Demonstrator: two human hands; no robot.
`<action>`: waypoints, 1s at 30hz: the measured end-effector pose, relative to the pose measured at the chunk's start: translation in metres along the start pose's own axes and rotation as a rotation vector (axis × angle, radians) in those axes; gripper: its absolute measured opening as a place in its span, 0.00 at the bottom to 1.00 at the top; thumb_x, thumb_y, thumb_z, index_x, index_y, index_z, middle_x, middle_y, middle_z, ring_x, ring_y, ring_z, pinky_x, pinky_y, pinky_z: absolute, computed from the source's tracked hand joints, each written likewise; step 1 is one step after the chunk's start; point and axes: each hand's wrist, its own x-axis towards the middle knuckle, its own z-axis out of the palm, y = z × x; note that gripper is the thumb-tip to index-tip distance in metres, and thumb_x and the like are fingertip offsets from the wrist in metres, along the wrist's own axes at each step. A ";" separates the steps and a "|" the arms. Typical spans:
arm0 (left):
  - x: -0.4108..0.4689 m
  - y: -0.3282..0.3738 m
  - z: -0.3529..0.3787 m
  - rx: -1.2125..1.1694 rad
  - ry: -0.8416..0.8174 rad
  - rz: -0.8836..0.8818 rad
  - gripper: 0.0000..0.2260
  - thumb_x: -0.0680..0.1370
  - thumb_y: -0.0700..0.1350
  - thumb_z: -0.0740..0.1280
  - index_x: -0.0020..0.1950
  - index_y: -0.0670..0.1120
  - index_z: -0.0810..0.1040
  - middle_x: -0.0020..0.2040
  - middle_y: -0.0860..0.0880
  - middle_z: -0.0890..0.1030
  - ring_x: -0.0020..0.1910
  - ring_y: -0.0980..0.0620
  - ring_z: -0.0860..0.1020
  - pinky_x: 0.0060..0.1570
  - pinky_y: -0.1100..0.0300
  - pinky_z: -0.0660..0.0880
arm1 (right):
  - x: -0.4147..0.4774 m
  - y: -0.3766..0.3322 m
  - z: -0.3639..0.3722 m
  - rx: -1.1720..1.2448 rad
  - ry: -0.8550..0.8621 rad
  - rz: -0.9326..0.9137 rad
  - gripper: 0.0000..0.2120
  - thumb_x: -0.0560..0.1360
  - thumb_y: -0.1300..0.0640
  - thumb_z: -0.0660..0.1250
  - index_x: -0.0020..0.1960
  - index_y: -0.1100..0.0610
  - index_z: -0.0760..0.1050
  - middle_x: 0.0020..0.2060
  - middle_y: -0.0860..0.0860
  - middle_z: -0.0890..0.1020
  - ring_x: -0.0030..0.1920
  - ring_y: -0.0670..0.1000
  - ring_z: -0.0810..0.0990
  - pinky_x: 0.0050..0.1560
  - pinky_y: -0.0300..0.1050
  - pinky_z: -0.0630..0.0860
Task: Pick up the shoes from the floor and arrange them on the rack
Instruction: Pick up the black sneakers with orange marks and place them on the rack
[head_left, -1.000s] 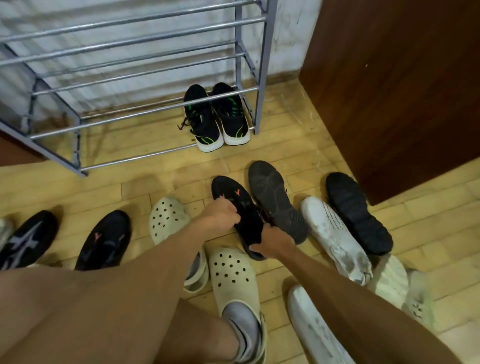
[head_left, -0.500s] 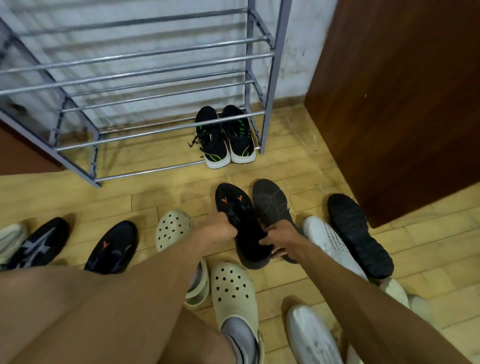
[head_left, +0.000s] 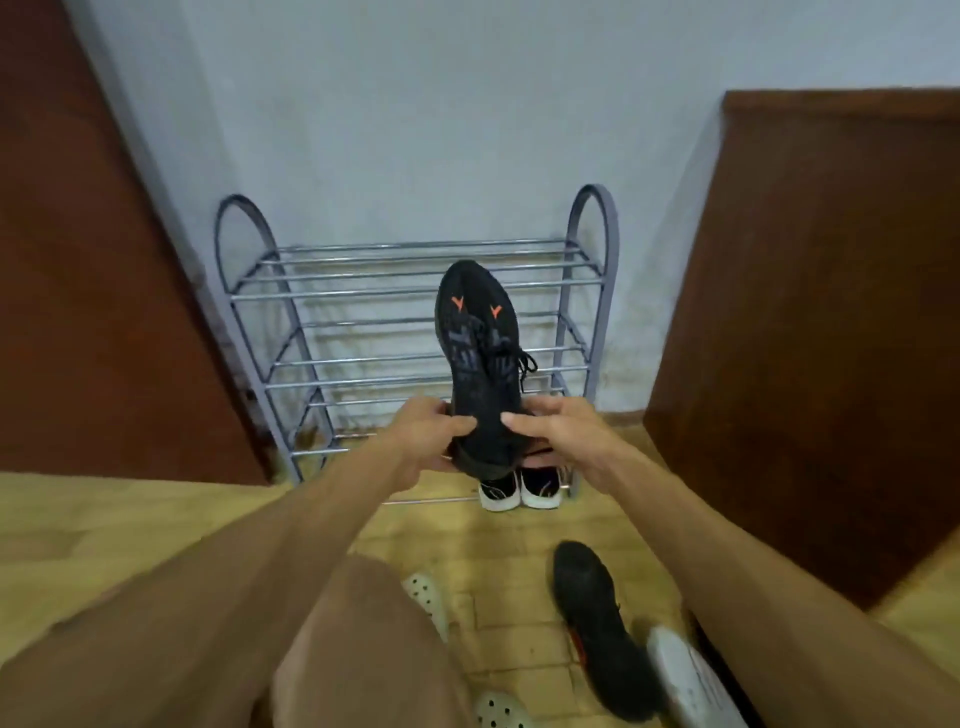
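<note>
A black sneaker with two orange marks (head_left: 479, 338) is held up in front of the grey metal shoe rack (head_left: 363, 296), toe pointing away. My left hand (head_left: 431, 434) grips its heel end from the left and my right hand (head_left: 553, 428) grips it from the right, thumbs on top. A pair of black shoes with white soles (head_left: 519, 488) sits on the rack's bottom shelf at the right, mostly hidden by the held sneaker. Another black shoe (head_left: 597, 623) lies sole-up on the floor at the lower right.
The rack stands against a pale wall between a brown panel (head_left: 104, 260) on the left and a brown door (head_left: 831, 338) on the right. A white shoe (head_left: 685, 680) and cream clogs (head_left: 428, 597) lie on the wooden floor near my legs.
Both hands have lifted the black sneaker off the floor and raised it in front of the rack. The view has tilted up, showing the whole rack.
</note>
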 end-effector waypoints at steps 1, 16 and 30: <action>-0.009 0.010 -0.015 -0.009 0.026 0.030 0.10 0.79 0.38 0.64 0.60 0.39 0.76 0.54 0.42 0.81 0.50 0.43 0.80 0.47 0.50 0.79 | -0.004 -0.018 0.009 -0.006 -0.019 -0.037 0.17 0.73 0.52 0.73 0.60 0.54 0.79 0.53 0.53 0.85 0.51 0.54 0.85 0.53 0.51 0.82; -0.094 -0.044 -0.209 -0.160 0.419 0.064 0.08 0.77 0.37 0.63 0.56 0.43 0.75 0.56 0.43 0.80 0.53 0.43 0.80 0.53 0.40 0.79 | -0.008 -0.118 0.224 -0.322 -0.302 -0.088 0.18 0.71 0.64 0.74 0.59 0.64 0.77 0.53 0.59 0.84 0.52 0.60 0.84 0.52 0.53 0.82; -0.088 -0.246 -0.245 -0.141 0.267 -0.368 0.13 0.78 0.49 0.65 0.60 0.43 0.75 0.57 0.44 0.78 0.54 0.46 0.79 0.52 0.54 0.75 | 0.051 0.035 0.319 -0.538 -0.295 0.163 0.15 0.69 0.63 0.75 0.56 0.60 0.82 0.50 0.54 0.85 0.52 0.56 0.83 0.51 0.51 0.82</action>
